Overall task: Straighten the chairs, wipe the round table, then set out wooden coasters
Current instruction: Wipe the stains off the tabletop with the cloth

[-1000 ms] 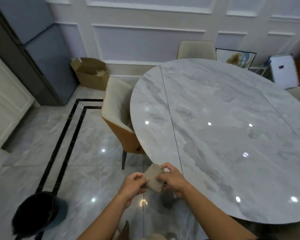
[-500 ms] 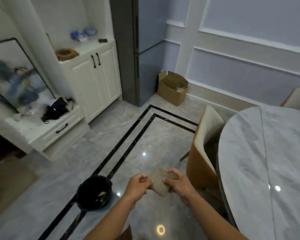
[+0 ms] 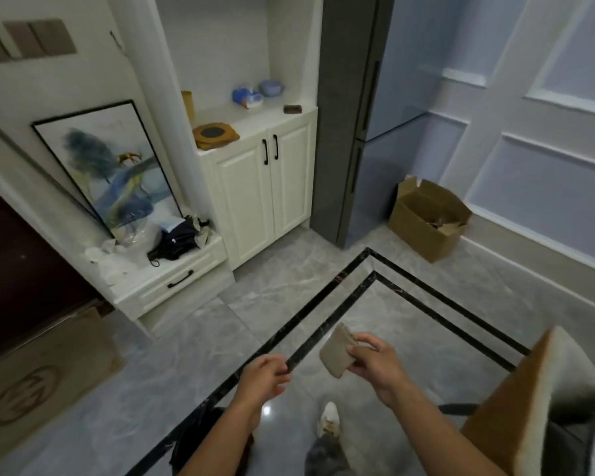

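In the head view, the right hand (image 3: 375, 364) pinches a folded beige cloth (image 3: 335, 355) between thumb and fingers. The left hand (image 3: 263, 379) hangs near it, loosely curled and empty. The round table is out of frame, and only a chair back (image 3: 543, 389) shows at lower right. A stack of wooden coasters (image 3: 215, 135) sits on the white cabinet (image 3: 244, 194), well ahead. This looks like the turn from wiping to coasters: the next move calls for parking the cloth and walking over to lift the stack.

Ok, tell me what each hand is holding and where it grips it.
The right hand pinches the folded tan cloth by its right edge. The left hand holds nothing, its fingers loosely curled.
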